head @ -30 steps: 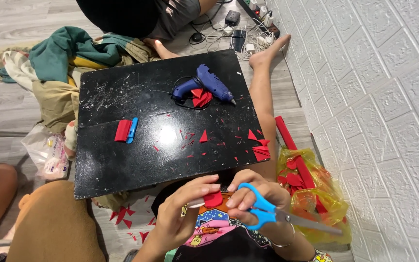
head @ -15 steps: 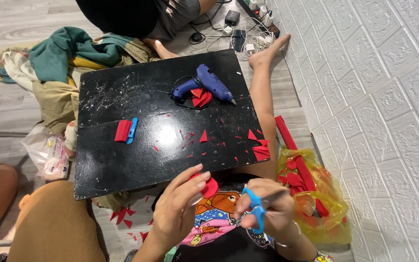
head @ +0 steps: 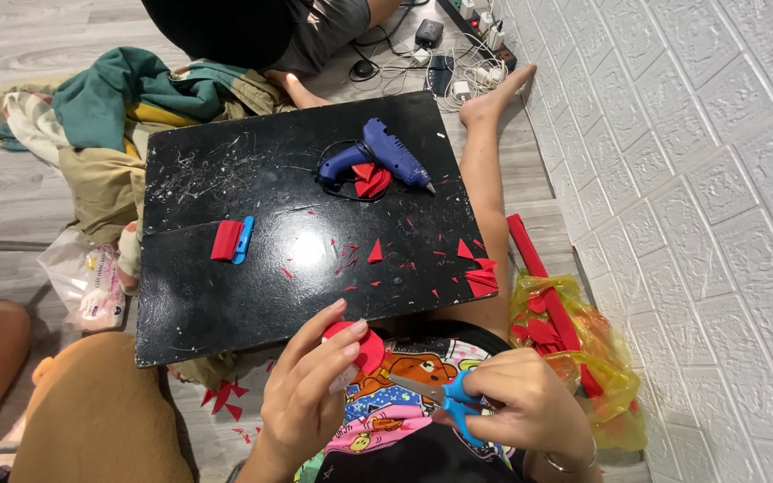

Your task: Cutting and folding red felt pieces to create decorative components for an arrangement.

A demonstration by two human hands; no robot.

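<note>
The red paper piece (head: 357, 344) sits pinched in my left hand (head: 310, 394) at 7 o'clock, so my right hand (head: 521, 407), gripping the blue scissors (head: 449, 402), can reach it.

The middle of the black board (head: 225, 295) lies open, from its near edge up toward the far edge, with only tiny red paper scraps (head: 351, 255) scattered there; a folded red paper with a blue clip (head: 231, 240) sits toward the left edge, and the blue glue gun (head: 378, 156) with its looped cord and red petals (head: 371, 179) blocks the far right corner. Along the right edge, red offcuts (head: 478, 273) and a bare leg (head: 485, 170) close the way, with the white wall (head: 700, 224) and a yellow bag of red paper (head: 574, 358) just beyond. Past the left edge lies heaped clothing (head: 91, 125).
</note>
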